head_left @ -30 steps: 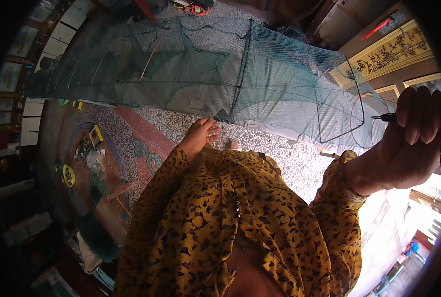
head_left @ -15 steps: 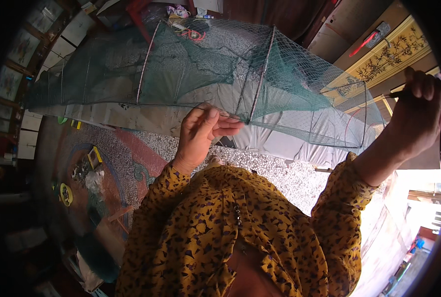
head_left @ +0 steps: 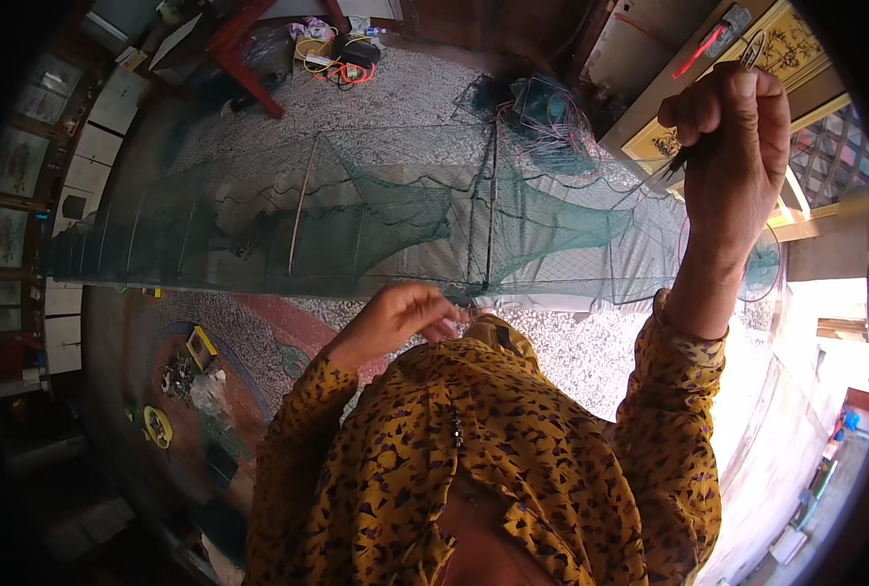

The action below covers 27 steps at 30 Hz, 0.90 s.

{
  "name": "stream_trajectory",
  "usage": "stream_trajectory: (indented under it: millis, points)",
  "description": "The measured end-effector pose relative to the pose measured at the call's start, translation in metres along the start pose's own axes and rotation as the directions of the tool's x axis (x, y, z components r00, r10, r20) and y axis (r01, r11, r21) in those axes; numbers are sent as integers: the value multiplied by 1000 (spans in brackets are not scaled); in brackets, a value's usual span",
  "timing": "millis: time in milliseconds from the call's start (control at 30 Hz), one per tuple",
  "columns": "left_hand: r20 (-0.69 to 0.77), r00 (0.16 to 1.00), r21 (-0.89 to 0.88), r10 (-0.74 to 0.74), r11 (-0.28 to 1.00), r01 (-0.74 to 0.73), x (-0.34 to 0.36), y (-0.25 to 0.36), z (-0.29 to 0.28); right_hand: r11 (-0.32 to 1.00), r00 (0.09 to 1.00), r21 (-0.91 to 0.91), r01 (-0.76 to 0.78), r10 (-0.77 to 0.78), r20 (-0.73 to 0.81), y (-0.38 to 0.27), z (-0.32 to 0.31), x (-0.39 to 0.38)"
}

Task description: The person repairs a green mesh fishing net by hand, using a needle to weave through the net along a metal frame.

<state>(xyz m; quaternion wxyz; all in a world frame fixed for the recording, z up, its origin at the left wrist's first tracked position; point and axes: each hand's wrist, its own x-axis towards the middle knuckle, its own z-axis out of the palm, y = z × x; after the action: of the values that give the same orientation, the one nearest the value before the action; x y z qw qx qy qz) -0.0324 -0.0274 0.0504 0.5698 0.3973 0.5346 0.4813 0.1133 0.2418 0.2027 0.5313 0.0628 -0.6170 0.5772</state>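
The work looks partway through, as far as one view lets me judge: one long green net (head_left: 395, 227) is spread lengthwise with its frames holding the mesh out, and no gathered or folded stretch shows along it. How much is left I cannot tell, since mended, tied or cut places are too fine to make out. The net runs from the shadowed left to the bright right, above one pale cloth (head_left: 552, 302) that shows through the mesh and along the net's near edge; whether the two touch is unclear. The right hand (head_left: 732, 142), lifted above the net's right part, grips one dark pointed tool (head_left: 682, 161), a looped end standing out beyond the fist; its tips point down toward the mesh, contact uncertain. The left hand (head_left: 395, 320) is just beside the near edge, about mid-length, fingers half curled; I cannot tell whether they pinch a strand. Counted: two bold crossbars, one pale (head_left: 305, 200) and one dark (head_left: 494, 190), with several fainter frames leftward that blur past counting. Beyond the net's far edge, on the speckled floor (head_left: 415, 93), lies one heap of darker netting (head_left: 552, 127) tangled with pinkish cords.
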Motion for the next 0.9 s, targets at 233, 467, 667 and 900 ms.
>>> stream_trajectory:
  millis: [233, 467, 667, 900]
  points:
    - [-136, 958, 231, 251, 949, -216, 55, 63, -35, 997, 998, 50, 62, -63, 24, 30, -3, 25]
    - [-206, 930, 341, 303, 913, -222, 172, 74, -43, 960, 1000, 280, 7, -12, 19, 46, -15, 51]
    - [-296, 929, 297, 223, 946, -133, 180, 61, -69, 920, 944, -211, -331, 325, -62, 80, -46, 35]
    - [-275, 906, 560, 321, 820, -121, 166, 61, -48, 603, 800, -797, 33, 462, 382, 154, -69, -16]
